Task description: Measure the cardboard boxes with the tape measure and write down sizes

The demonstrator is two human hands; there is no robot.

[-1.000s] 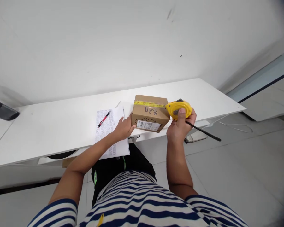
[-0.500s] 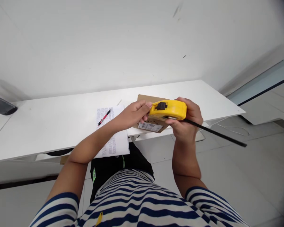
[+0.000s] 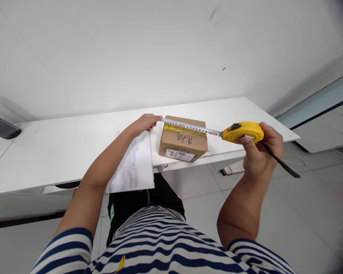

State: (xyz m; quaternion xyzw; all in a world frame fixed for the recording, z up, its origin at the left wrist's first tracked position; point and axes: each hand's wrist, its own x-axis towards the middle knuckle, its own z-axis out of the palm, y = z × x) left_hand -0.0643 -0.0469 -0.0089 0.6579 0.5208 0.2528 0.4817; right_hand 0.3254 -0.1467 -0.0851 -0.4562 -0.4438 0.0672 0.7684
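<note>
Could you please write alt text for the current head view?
A tape measure's blade stretches over a cardboard box on a white desk; a person's left grip pinches the blade's low-numbered end, and the right grip holds the yellow case. Written paper lies beside the box.

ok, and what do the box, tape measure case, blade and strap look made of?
Box: matte cardboard, by its plain tan-brown faces.
Tape measure case: likely hard plastic, smooth yellow with a slight sheen.
Blade: probably coated metal; thin, straight, silvery.
Strap: dull black; fabric or rubber, can't tell.
</note>
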